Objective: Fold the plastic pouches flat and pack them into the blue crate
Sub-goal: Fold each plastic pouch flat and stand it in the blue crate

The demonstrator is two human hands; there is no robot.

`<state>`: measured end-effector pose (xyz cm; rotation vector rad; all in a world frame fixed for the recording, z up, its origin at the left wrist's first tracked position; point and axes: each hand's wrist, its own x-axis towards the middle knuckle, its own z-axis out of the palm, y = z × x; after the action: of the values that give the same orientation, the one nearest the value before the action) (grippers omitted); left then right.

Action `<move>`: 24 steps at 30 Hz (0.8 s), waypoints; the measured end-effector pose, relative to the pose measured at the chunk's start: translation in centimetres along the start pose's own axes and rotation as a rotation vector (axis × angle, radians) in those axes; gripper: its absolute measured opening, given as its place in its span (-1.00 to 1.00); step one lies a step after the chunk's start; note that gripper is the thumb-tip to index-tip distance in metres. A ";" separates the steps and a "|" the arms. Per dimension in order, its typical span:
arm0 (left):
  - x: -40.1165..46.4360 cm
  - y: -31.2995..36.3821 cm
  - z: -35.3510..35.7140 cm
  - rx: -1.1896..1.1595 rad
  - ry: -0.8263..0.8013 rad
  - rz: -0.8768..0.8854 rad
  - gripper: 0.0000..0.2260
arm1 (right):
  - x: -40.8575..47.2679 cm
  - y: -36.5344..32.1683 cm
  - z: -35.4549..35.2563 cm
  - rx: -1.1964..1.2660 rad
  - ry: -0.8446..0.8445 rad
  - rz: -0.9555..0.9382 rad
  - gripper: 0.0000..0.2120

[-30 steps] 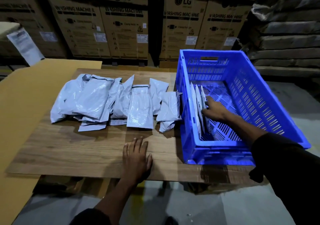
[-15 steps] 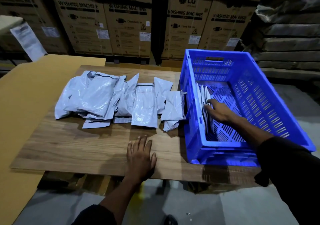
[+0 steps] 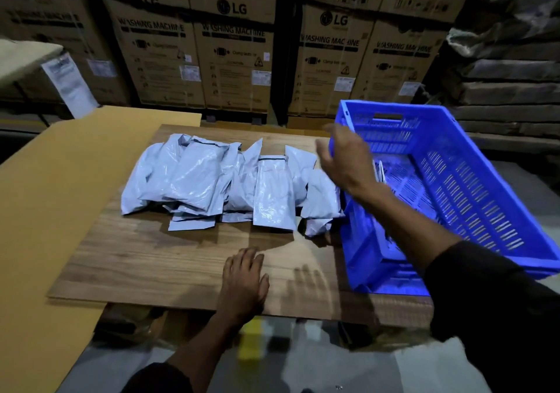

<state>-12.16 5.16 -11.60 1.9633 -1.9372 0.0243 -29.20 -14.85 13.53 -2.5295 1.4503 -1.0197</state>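
Several pale grey plastic pouches (image 3: 212,180) lie overlapping in a loose row across the wooden board (image 3: 157,259). The blue crate (image 3: 472,186) stands at the board's right end, and a few folded pouches (image 3: 382,171) stand upright against its left inner wall. My right hand (image 3: 345,156) hovers empty over the crate's left rim, fingers relaxed and spread, above the rightmost pouches. My left hand (image 3: 244,277) rests flat on the board near its front edge, holding nothing.
A large sheet of brown cardboard (image 3: 51,211) lies under the board and spreads to the left. Stacked washing-machine cartons (image 3: 233,50) form a wall behind. Dark stacked sacks (image 3: 509,74) fill the right background. Grey floor shows below the front edge.
My right hand has come up out of the crate, leaving the folded pouches standing inside, and moved left over the rim toward the pile. My left hand stays on the board.
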 end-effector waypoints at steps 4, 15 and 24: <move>-0.7 -3.1 -1.3 0.034 -0.051 -0.068 -0.55 | -3.6 -5.1 7.7 -0.033 -0.367 0.095 -0.52; -0.2 -8.1 -3.0 0.098 -0.096 -0.045 -0.47 | -9.1 -6.2 18.1 -0.130 -0.549 0.368 -0.27; -1.6 -8.4 -3.2 0.031 -0.147 -0.028 -0.45 | -16.1 -4.6 14.6 -0.274 -0.480 0.217 -0.35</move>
<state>-3.29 7.35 -11.17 2.0648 -2.0104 -0.1004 -22.99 -3.53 -4.61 -2.4626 1.7383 -0.1686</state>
